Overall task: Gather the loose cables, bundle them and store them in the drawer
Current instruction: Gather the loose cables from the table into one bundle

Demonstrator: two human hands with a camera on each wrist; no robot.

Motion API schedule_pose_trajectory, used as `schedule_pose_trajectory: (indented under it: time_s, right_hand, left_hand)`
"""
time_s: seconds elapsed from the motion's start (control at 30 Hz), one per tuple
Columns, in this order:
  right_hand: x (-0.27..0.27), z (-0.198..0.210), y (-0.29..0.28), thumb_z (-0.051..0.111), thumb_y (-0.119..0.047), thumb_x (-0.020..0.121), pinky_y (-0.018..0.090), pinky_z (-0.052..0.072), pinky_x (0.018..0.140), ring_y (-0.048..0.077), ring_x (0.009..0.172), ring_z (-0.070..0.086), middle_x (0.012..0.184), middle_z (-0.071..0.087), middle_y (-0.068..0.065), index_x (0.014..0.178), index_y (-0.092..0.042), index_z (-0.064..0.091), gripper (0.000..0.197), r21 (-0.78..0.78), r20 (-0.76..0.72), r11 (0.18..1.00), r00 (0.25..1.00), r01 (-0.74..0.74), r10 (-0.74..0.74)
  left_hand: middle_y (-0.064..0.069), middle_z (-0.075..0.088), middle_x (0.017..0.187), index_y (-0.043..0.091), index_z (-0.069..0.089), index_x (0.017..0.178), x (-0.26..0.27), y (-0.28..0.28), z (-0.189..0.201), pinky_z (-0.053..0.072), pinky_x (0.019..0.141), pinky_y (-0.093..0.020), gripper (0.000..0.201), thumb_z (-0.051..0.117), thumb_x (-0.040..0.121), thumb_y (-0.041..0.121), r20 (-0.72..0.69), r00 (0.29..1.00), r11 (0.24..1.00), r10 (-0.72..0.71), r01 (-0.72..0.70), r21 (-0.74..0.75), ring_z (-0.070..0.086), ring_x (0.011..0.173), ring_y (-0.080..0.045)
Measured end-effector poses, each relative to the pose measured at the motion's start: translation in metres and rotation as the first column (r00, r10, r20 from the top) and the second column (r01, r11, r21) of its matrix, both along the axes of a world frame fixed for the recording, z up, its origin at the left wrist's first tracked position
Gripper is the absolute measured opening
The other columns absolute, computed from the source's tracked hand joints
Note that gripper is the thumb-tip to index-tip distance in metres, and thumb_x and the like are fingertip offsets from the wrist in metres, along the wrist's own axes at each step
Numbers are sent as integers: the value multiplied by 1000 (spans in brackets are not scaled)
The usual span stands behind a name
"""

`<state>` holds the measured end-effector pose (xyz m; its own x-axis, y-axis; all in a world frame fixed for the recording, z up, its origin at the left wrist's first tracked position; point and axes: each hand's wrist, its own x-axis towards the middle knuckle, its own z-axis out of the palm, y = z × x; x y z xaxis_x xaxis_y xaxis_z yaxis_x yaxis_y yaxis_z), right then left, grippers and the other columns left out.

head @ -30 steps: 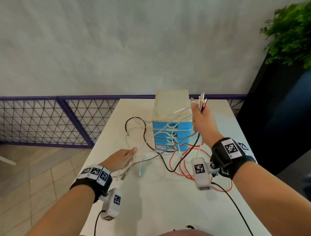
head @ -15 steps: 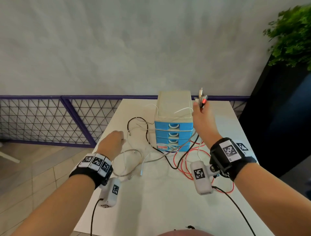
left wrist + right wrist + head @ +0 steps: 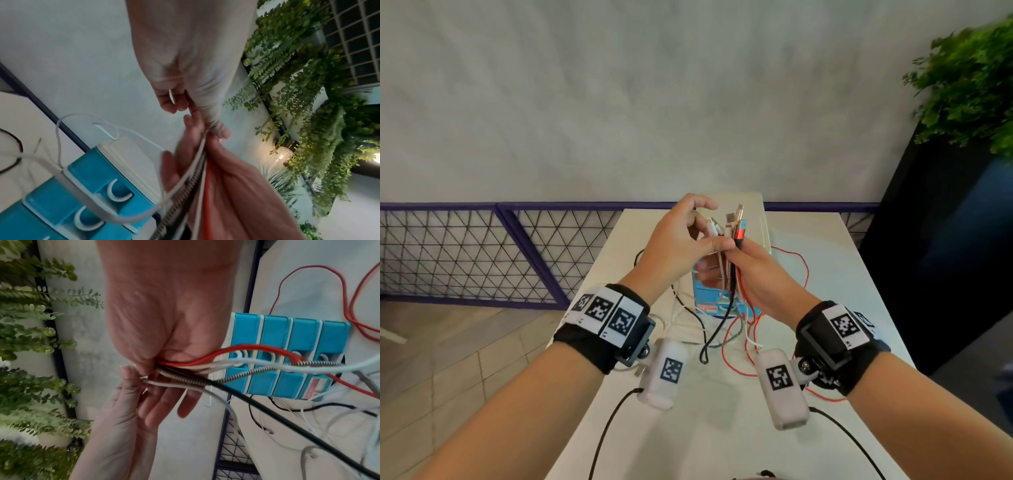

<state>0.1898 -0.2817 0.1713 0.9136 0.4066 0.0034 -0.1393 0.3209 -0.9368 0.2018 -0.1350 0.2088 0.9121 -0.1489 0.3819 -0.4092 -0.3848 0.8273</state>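
Observation:
My right hand [image 3: 743, 260] grips a bundle of cable ends [image 3: 736, 233] upright in front of the drawer unit [image 3: 762, 219]; red, braided and white plugs stick out above the fist. My left hand [image 3: 702, 236] has come against it: its thumb presses on the bundle and a white cable end [image 3: 711, 228] is pinched between thumb and fingers. In the right wrist view that white cable [image 3: 164, 383] runs between the left thumb and the straight left fingers [image 3: 164, 402]. The cables hang down over the blue drawers [image 3: 287, 337], which are closed, and trail onto the table.
A red cable [image 3: 805, 270] loops on the white table [image 3: 859, 274] right of the drawers; black [image 3: 709, 342] and white strands lie in front. A purple mesh railing [image 3: 482, 253] runs along the left. A dark planter [image 3: 945, 240] with a plant stands at the right.
My left hand has lifted off the table at the left and come up to the right hand with a white cable. The right hand has shifted slightly left with its bundle.

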Motion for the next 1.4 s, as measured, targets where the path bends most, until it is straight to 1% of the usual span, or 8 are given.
schedule_pose_trajectory:
  time_s: [0.17, 0.27, 0.53, 0.7, 1.0, 1.13, 1.27, 1.4]
  right_hand:
    - [-4, 4, -1, 33, -18, 105, 25, 40, 55, 11, 52, 46, 64, 49, -1, 100, -14, 50, 19, -6, -41, 1000, 999, -23, 22]
    - [-4, 5, -2, 34, -18, 105, 21, 36, 51, 9, 49, 40, 63, 42, -2, 94, -14, 49, 19, -1, -42, 998, 997, -61, 61]
    - [-8, 7, 8, 33, -9, 105, 19, 35, 46, 7, 46, 38, 63, 42, -2, 110, -11, 36, 7, -90, -17, 990, 994, -109, 108]
    - [-13, 15, 13, 35, -14, 105, 20, 32, 46, 8, 47, 33, 62, 35, -2, 102, -12, 45, 11, -217, 47, 975, 997, -43, 55]
    - [-10, 17, 15, 35, -17, 105, 20, 35, 45, 10, 46, 35, 63, 39, 0, 84, -12, 41, 22, -334, 150, 940, 988, 70, -20]
    - [-6, 19, 16, 36, -22, 105, 18, 43, 50, 4, 49, 49, 63, 51, -5, 95, -10, 53, 24, -319, 186, 922, 968, 220, -166]
    - [4, 21, 8, 41, -23, 104, 9, 47, 59, 1, 66, 59, 76, 59, -1, 104, -7, 57, 23, -337, 270, 852, 908, 400, -319]
    - [6, 17, 0, 39, -26, 104, 14, 45, 48, 0, 52, 59, 80, 69, 0, 101, -7, 53, 24, -396, 355, 825, 896, 402, -267]
  left_hand:
    - [5, 54, 108, 24, 57, 123, 4, 4, -10, 44, 76, -10, 54, 77, 74, 35, 92, 995, 988, 40, -53, 148, 51, 89, 3]
    - [5, 50, 131, 23, 42, 139, 3, 4, -12, 50, 97, -28, 59, 66, 86, 31, -66, 993, 992, -95, 100, 71, 53, 115, -4]
    - [12, 65, 65, 23, 66, 100, -7, -11, -5, 51, 54, -31, 14, 56, 92, 19, -81, 995, 999, -53, 53, 0, 53, 53, -16]
    - [2, 69, 101, 20, 46, 113, -13, -19, -8, 59, 73, -36, 30, 45, 90, 2, -57, 998, 988, 0, -9, -155, 70, 82, -18]
    - [15, 64, 89, 19, 67, 111, -16, -20, -15, 49, 75, -24, 27, 42, 100, 21, 54, 988, 985, 143, -137, -107, 62, 86, -4]
    - [13, 58, 115, 33, 22, 146, -29, -29, -28, 53, 83, -17, 45, 28, 101, 39, -143, 989, 964, -29, -10, -266, 61, 100, 8]
    - [-9, 68, 101, 39, 51, 120, -31, -34, -50, 49, 94, -54, 57, 15, 89, 70, -270, 935, 965, -231, 185, -187, 67, 96, -25]
    - [-12, 67, 75, 15, 62, 85, -35, -32, -42, 53, 87, -35, 66, 14, 94, 59, -382, 880, 959, -281, 268, -89, 69, 78, -19]
